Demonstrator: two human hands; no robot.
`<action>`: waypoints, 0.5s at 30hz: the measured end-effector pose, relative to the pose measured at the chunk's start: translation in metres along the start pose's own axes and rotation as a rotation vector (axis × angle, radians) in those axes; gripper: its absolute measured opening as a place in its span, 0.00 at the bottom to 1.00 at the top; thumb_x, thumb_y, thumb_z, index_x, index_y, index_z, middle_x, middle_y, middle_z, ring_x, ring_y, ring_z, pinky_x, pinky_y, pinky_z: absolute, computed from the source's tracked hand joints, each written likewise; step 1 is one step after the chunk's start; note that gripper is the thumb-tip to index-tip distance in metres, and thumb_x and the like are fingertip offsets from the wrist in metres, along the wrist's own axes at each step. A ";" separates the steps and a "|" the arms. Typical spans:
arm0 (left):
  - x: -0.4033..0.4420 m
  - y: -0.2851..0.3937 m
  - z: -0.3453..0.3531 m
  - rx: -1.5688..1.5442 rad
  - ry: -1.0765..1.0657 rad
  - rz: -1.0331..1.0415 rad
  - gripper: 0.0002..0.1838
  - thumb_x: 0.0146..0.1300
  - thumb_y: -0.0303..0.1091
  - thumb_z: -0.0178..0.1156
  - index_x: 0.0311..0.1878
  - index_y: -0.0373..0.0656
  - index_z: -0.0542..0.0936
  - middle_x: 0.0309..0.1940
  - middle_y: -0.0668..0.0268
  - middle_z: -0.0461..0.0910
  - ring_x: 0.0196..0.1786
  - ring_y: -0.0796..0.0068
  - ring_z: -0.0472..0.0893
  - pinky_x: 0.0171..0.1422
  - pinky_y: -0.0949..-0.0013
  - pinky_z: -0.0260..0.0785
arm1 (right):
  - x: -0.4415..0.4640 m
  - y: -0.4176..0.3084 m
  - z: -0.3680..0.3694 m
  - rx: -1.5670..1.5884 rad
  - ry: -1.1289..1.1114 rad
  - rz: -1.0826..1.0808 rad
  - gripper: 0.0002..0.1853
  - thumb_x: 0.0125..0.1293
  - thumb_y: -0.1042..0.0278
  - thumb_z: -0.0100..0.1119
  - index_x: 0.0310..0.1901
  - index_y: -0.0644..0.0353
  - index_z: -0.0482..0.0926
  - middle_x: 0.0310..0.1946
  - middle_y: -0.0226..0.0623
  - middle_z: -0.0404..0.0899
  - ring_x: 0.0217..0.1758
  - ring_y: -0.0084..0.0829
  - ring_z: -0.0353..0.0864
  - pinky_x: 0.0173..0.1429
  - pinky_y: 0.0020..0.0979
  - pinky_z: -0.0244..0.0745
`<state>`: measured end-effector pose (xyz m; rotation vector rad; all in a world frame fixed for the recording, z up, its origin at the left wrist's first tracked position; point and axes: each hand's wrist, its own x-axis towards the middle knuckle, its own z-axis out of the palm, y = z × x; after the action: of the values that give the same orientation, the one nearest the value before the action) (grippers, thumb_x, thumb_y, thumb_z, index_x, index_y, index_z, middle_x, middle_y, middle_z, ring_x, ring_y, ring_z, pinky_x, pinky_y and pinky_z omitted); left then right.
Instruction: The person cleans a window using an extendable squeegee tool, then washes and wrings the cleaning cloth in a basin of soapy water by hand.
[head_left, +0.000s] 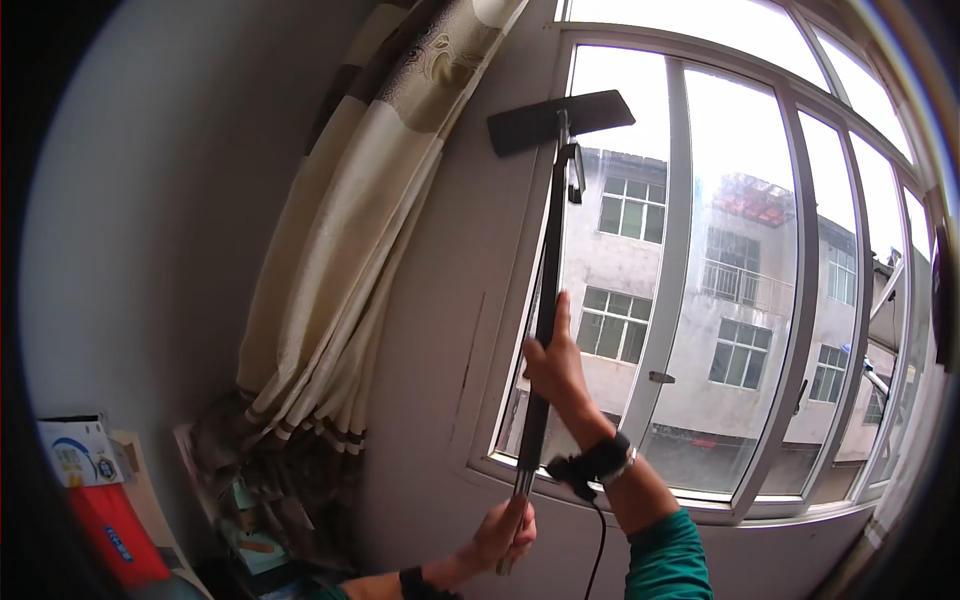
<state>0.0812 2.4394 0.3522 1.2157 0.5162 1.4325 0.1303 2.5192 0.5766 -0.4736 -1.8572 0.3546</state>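
A long dark pole (549,260) with a flat, wide black head (562,122) rises up in front of the left edge of the window. The head overlaps both the wall and the window frame. My left hand (505,533) is closed round the silvery lower end of the pole. Higher up, my right hand (558,368) is against the dark middle part, its thumb to the left and one finger pointing up along the pole; it looks wrapped round it. A small clip-like part (575,172) sits just below the head.
A white-framed window (678,250) with several panes fills the right side. A beige and brown curtain (345,210) hangs left of it. At the lower left are a red package (118,535), a white box (78,450) and assorted items. A black cable (602,540) hangs from my right wrist.
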 end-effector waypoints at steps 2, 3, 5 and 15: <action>0.032 0.071 0.004 0.118 -0.049 0.068 0.30 0.59 0.69 0.45 0.32 0.48 0.63 0.14 0.74 0.60 0.11 0.85 0.58 0.16 0.76 0.56 | 0.069 -0.028 -0.014 -0.091 0.084 -0.038 0.45 0.57 0.71 0.50 0.70 0.63 0.31 0.24 0.50 0.78 0.20 0.35 0.79 0.28 0.35 0.77; 0.048 0.101 0.008 0.117 -0.092 0.087 0.29 0.60 0.69 0.45 0.32 0.48 0.64 0.15 0.75 0.60 0.11 0.86 0.58 0.16 0.77 0.56 | 0.091 -0.051 -0.025 -0.129 0.101 -0.035 0.45 0.58 0.70 0.51 0.70 0.63 0.31 0.22 0.48 0.78 0.21 0.35 0.80 0.29 0.35 0.77; 0.070 0.137 0.022 0.093 -0.153 0.157 0.28 0.61 0.67 0.45 0.36 0.47 0.65 0.17 0.74 0.61 0.14 0.87 0.59 0.18 0.78 0.56 | 0.132 -0.074 -0.039 -0.220 0.127 -0.007 0.45 0.57 0.72 0.48 0.70 0.65 0.32 0.31 0.57 0.78 0.34 0.46 0.81 0.40 0.40 0.76; 0.118 0.181 0.066 0.085 -0.159 0.308 0.23 0.67 0.59 0.44 0.40 0.45 0.63 0.20 0.73 0.63 0.16 0.84 0.63 0.20 0.76 0.60 | 0.209 -0.103 -0.069 -0.214 0.118 -0.048 0.43 0.54 0.73 0.47 0.71 0.61 0.39 0.39 0.55 0.79 0.36 0.40 0.83 0.40 0.36 0.78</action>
<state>0.0760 2.4765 0.5747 1.5130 0.2912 1.5656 0.1204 2.5315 0.8191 -0.5823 -1.7962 0.0932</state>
